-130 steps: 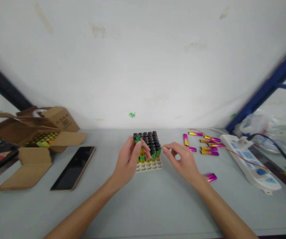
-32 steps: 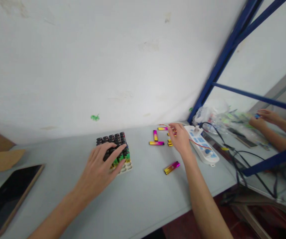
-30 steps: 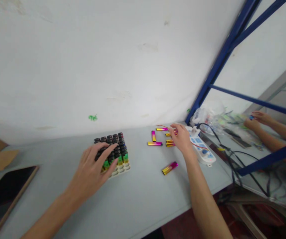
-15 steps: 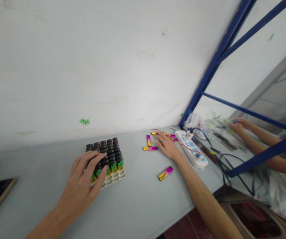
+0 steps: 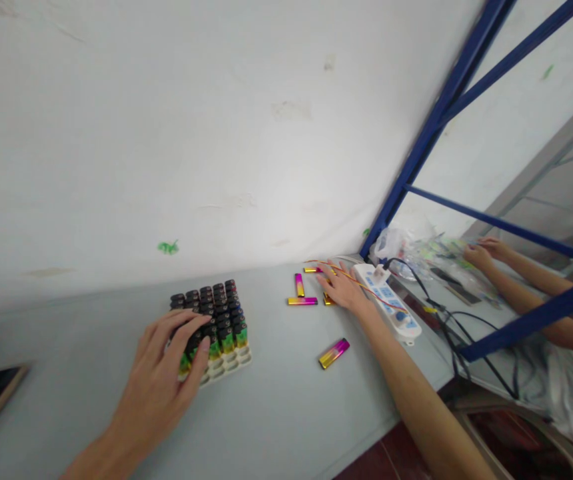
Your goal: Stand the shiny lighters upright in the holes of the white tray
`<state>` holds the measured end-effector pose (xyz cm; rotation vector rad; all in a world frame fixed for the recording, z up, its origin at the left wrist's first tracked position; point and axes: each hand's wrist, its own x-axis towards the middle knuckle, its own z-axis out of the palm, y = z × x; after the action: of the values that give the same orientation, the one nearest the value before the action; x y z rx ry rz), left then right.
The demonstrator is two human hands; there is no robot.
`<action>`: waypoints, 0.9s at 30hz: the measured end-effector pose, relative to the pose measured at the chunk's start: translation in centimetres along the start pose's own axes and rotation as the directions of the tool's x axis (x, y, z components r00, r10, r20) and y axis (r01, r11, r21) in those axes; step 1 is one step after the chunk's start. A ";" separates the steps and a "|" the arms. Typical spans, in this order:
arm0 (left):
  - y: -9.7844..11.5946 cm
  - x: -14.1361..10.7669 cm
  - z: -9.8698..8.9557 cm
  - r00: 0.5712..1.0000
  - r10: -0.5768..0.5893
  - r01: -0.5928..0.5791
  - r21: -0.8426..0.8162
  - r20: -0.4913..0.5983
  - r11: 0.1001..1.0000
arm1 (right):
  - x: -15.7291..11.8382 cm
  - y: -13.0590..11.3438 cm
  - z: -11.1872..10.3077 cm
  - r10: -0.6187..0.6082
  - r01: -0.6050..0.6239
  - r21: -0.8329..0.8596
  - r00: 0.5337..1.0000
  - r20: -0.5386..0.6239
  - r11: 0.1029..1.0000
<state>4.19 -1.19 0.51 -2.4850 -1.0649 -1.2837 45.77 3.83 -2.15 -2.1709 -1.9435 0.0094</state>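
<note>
Bench (image 5: 266, 413) grey, against wall. Power strip (image 5: 384, 293) just beyond right hand (image 5: 345, 291). Pale tray (image 5: 230, 361) left of centre, black-topped lighters (image 5: 224, 317) upright in its rear rows. Left hand (image 5: 159, 367): grip open, fingers curved over them. Right hand: grip open, fingers spread among loose pink-yellow lighters (image 5: 302, 301).

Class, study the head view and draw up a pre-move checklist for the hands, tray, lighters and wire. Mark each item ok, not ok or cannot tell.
1. Left hand at the upright lighters: ok.
2. Free pockets along the front of the tray: ok.
3. Right hand clear of the wire: not ok, it runs right by the fingers.
4. Right fingertips touching a loose lighter: cannot tell.
5. Single lighter at the front uncovered: ok.
6. Other person's hands apart from these: ok, beyond the blue frame.
</note>
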 end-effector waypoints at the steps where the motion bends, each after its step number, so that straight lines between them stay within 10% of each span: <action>1: 0.0 0.0 0.0 1.000 -0.002 0.002 -0.002 0.002 1.000 | 0.3 0.0 0.0 -0.002 0.002 -0.001 1.000 0.028 1.000; 27: -0.1 -0.1 0.1 0.999 -0.029 0.030 -0.035 0.039 0.999 | -3.7 -6.7 1.4 -0.258 0.254 0.143 0.966 0.012 0.957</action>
<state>4.17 -1.15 0.42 -2.5386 -1.1011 -1.2788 38.52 1.03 -2.91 -1.8288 -2.1566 0.1321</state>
